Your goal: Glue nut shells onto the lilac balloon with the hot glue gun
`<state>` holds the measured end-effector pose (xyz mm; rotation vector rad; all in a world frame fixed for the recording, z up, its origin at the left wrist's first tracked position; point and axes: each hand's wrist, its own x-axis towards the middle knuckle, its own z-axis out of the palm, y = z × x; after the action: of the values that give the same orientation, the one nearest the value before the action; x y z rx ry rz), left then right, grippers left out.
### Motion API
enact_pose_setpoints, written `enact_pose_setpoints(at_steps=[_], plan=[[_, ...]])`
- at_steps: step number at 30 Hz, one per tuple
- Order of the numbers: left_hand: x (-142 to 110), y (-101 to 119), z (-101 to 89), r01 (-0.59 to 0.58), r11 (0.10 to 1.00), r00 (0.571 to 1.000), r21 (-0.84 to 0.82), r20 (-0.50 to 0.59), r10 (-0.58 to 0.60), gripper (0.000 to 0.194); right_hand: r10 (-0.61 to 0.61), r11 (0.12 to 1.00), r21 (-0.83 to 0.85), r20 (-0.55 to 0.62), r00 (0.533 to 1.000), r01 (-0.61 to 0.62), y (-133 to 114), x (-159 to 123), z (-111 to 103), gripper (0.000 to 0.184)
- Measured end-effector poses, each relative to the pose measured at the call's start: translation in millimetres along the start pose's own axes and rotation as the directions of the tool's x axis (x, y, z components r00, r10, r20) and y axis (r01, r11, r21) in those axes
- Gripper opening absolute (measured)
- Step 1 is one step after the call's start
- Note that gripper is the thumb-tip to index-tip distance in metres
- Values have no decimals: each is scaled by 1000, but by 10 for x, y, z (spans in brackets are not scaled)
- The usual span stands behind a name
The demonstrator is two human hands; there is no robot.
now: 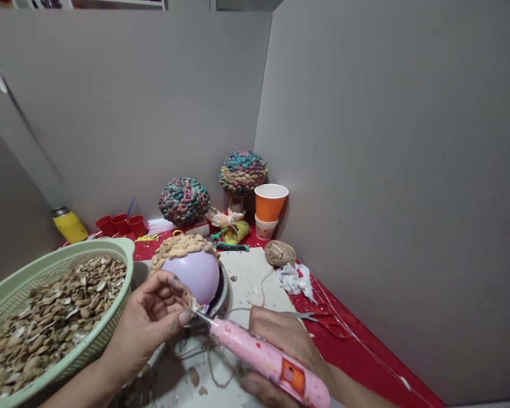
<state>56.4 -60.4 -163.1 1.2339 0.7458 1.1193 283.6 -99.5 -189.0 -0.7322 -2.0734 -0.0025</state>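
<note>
My right hand (283,340) is wrapped round a pink hot glue gun (255,351), its metal nozzle pointing up and left. Between the thumb and fingers of my left hand (153,317) is a peanut shell (194,306), its pale hollow side towards the nozzle tip. Just behind them a lilac balloon (195,276) rests in a dark round bowl (223,294). Peanut shells (182,245) cover the balloon's top in overlapping rows, while its near side is bare. The glue gun's trigger is hidden by my right hand.
A green basket (127,272) of peanut shells stands at left. Scissors (323,323), a twine ball (279,253) and crumpled tissue (296,280) lie at right. Behind are two coloured shell-covered balls (184,201), paper cups (271,204), red cups (119,224) and a yellow bottle (70,225). Grey panels enclose the table.
</note>
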Motion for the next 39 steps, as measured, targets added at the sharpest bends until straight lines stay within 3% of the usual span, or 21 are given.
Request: enact_pose_setpoints(at_steps=[8,23,39], plan=[[0,1,3,3,1000,1000,11,6,-3,28,-14,999,-48,13,1000,14,10,-6,29,41],[3,10,78,3,999,1000,44,-31,-2,28,10,1000,3,36,999,-10,-9,-10,10,41],[-21,-7,65,2,998,1000,62,-1,-2,27,64,998,17,5,998,-64,21,-54,50,43]])
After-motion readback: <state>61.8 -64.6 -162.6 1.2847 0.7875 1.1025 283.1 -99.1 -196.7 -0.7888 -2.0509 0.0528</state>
